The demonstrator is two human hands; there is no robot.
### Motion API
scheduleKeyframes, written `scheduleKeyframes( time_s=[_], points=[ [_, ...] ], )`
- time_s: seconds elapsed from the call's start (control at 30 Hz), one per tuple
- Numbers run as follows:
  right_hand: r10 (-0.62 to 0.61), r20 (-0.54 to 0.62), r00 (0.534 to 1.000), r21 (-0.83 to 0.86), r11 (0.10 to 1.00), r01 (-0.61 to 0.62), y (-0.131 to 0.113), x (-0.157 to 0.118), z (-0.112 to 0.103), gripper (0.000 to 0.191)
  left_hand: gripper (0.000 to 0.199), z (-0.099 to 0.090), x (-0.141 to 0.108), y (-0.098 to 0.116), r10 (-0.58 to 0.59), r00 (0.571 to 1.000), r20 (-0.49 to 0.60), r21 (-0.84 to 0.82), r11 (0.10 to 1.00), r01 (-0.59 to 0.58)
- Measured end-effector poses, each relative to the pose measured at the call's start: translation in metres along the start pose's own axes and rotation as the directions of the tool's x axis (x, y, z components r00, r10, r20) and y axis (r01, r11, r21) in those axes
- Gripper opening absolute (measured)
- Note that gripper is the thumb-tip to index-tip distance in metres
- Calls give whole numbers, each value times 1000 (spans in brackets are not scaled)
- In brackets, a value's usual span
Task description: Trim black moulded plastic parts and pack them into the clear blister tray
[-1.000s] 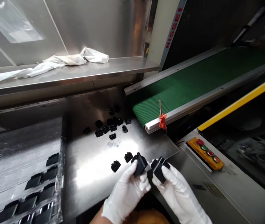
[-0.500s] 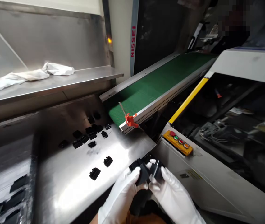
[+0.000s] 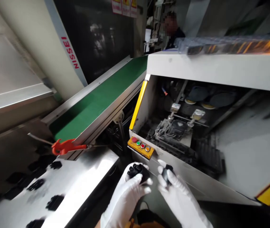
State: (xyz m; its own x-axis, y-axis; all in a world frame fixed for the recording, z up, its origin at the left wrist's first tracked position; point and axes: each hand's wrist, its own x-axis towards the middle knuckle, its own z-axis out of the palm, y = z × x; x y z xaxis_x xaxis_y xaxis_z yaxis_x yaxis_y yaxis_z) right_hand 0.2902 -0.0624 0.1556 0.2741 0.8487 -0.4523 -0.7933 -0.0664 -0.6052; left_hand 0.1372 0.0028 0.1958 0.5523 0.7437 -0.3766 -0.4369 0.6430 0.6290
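Observation:
My left hand (image 3: 125, 198), in a white glove, is shut around a black plastic moulded part (image 3: 137, 171). My right hand (image 3: 177, 198), also gloved, grips a second black plastic part (image 3: 166, 174), mostly hidden by the fingers. A small gap separates the two hands. They are just past the front edge of a stainless steel table (image 3: 82, 180), on which several similar black parts lie, such as one (image 3: 54, 202) near the edge.
A green conveyor belt (image 3: 99, 106) ends above the table, with an orange clamp (image 3: 65, 146) on its frame. Beyond my hands are a yellow button panel (image 3: 141, 147) and an open machine bay (image 3: 175, 126). A person (image 3: 174, 34) stands far back.
The view has swung right, away from the steel shelf and towards the machine. My hands have drawn apart, each still holding its black part.

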Motion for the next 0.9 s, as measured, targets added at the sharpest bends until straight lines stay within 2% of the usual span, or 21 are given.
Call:
scheduleKeyframes(
  time_s=[0.13,0.23,0.3,0.37,0.47,0.5,0.57,0.67,0.73,0.8,0.9],
  points=[
    [-80,-86,993,-3,997,80,-18,6,-17,47,48,22,27,-10,32,999,3,26,999,-32],
    [-253,-183,950,-91,967,240,-29,24,-20,42,43,28,49,-12,59,998,-29,95,994,-56],
    [-428,-253,867,-247,895,370,-42,43,-22,43,43,30,68,-10,42,993,-109,183,983,-22],
    [-605,-310,733,-453,772,445,-62,66,-25,45,46,33,93,-4,65,989,-136,314,949,-20],
    [-805,-337,487,-704,560,438,-100,99,-30,49,46,41,138,9,224,974,-23,475,860,-186],
    [-841,-334,425,-741,513,434,-114,110,-31,51,47,43,153,14,273,962,4,487,839,-240],
    [-883,-331,332,-774,455,441,-141,131,-32,53,52,47,178,23,289,957,-3,445,858,-258],
    [-921,-322,218,-800,388,457,-177,164,-30,52,61,45,200,31,144,989,-13,360,924,-130],
    [-935,-312,167,-820,354,450,-199,187,-27,51,59,36,204,28,51,999,16,372,927,-53],
    [-943,-297,148,-841,332,427,-219,208,-25,49,56,24,207,17,8,1000,20,414,910,-16],
    [-951,-270,151,-876,308,372,-242,236,-26,45,53,3,214,-6,43,999,-17,483,875,-29]
  ],
)
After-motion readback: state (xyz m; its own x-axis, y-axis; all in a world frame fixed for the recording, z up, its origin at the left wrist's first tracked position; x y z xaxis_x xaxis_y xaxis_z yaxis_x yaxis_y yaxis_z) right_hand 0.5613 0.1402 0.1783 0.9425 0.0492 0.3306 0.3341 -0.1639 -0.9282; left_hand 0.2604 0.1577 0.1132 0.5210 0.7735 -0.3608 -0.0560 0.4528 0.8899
